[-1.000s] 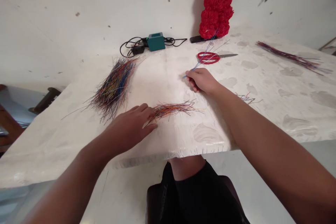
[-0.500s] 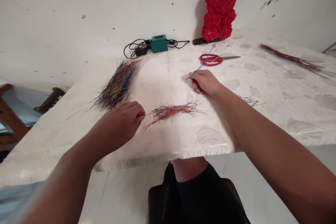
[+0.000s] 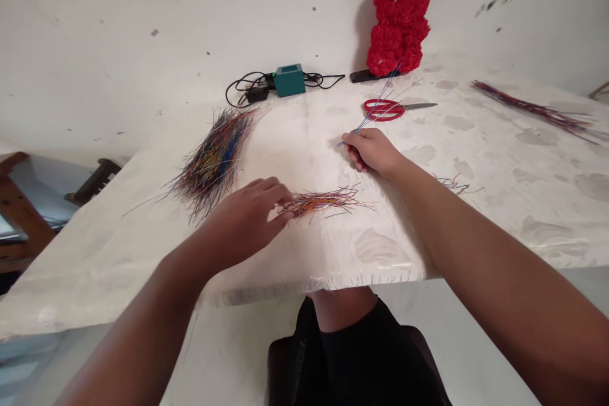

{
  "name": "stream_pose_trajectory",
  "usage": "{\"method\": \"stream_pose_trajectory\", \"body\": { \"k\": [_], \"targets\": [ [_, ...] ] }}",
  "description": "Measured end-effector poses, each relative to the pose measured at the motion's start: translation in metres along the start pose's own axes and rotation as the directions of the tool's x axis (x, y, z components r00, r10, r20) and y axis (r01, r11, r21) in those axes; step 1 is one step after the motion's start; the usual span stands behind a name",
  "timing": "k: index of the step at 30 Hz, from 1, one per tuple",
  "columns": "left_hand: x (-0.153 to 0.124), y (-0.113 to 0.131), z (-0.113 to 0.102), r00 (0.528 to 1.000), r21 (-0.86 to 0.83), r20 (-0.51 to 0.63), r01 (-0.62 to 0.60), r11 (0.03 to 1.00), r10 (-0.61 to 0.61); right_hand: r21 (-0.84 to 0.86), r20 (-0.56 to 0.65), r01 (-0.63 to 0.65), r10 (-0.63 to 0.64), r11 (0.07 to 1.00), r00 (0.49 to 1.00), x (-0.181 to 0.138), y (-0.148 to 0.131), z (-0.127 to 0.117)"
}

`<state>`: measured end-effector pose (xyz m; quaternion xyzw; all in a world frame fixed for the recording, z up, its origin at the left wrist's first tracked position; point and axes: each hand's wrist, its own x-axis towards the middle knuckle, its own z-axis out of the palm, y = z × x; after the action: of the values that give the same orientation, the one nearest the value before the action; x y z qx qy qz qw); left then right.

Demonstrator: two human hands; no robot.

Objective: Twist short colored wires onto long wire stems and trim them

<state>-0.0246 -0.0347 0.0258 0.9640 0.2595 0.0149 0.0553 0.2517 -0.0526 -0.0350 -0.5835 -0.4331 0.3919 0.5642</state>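
Observation:
My left hand (image 3: pixel 250 219) lies over the left end of a small bundle of thin coloured wires (image 3: pixel 326 200) near the front of the white table (image 3: pixel 304 158), fingers stretched onto the strands. My right hand (image 3: pixel 371 150) rests further back with its fingers closed round a few thin wires (image 3: pixel 378 101), mostly blue, that stick up and away from it. A larger heap of coloured wires (image 3: pixel 214 155) lies to the left of both hands.
Red-handled scissors (image 3: pixel 387 108) lie just behind my right hand. A red fluffy ornament (image 3: pixel 402 9), a teal box (image 3: pixel 289 79) with black cables and a dark flat object stand by the wall. Another wire bundle (image 3: pixel 533 108) lies far right. A few stray wires (image 3: pixel 451 184) sit beside my right forearm.
My left hand drew back from the small bundle with its fingers pinched, then reached forward again and now lies on the bundle's left end. My right hand has barely moved.

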Motion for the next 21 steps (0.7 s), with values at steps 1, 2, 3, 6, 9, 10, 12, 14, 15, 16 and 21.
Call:
{"method": "stream_pose_trajectory", "body": {
  "k": [1,2,3,6,9,10,12,14,15,16,21],
  "targets": [
    [-0.006,-0.006,-0.001,0.999,0.0,0.024,0.046,0.999,-0.046,0.001,-0.003,-0.003,0.003,1.0,1.0,0.0,0.0,0.0],
    [-0.012,-0.01,-0.001,0.995,0.008,0.062,0.082,0.997,-0.082,0.0,-0.009,-0.006,0.006,1.0,1.0,0.001,0.0,0.0],
    [-0.015,-0.013,-0.002,0.99,0.018,0.098,0.1,0.995,-0.101,-0.001,-0.013,-0.007,0.007,1.0,1.0,0.0,0.0,0.0],
    [-0.017,-0.015,-0.001,0.984,0.033,0.139,0.108,0.994,-0.111,0.001,-0.019,-0.002,0.002,1.0,1.0,0.0,0.0,0.001],
    [-0.01,-0.009,0.001,0.984,0.07,0.119,0.127,0.989,-0.134,0.009,-0.012,0.008,-0.008,1.0,1.0,-0.001,0.001,0.001],
    [-0.007,-0.007,0.001,0.984,0.097,0.119,0.119,0.988,-0.131,0.011,-0.012,0.012,-0.012,1.0,1.0,-0.002,0.001,0.0],
    [-0.004,-0.006,0.002,0.989,0.16,0.123,0.061,0.985,-0.081,0.009,-0.017,0.015,-0.015,1.0,1.0,-0.002,0.001,0.0],
    [-0.002,-0.006,0.004,0.991,0.211,0.131,-0.01,0.977,-0.018,-0.002,-0.029,0.008,-0.008,1.0,1.0,-0.002,0.001,0.0],
    [-0.002,-0.006,0.005,0.991,0.227,0.134,-0.032,0.973,0.001,-0.008,-0.034,0.004,-0.004,1.0,0.999,-0.003,0.0,0.001],
    [-0.001,-0.006,0.006,0.991,0.238,0.135,-0.041,0.971,0.009,-0.012,-0.038,0.0,0.0,1.0,0.999,-0.003,0.0,0.001],
    [0.001,-0.008,0.009,0.99,0.241,0.136,-0.005,0.97,-0.029,-0.025,-0.042,0.009,-0.01,1.0,0.999,-0.003,-0.001,0.002]
  ]
}}
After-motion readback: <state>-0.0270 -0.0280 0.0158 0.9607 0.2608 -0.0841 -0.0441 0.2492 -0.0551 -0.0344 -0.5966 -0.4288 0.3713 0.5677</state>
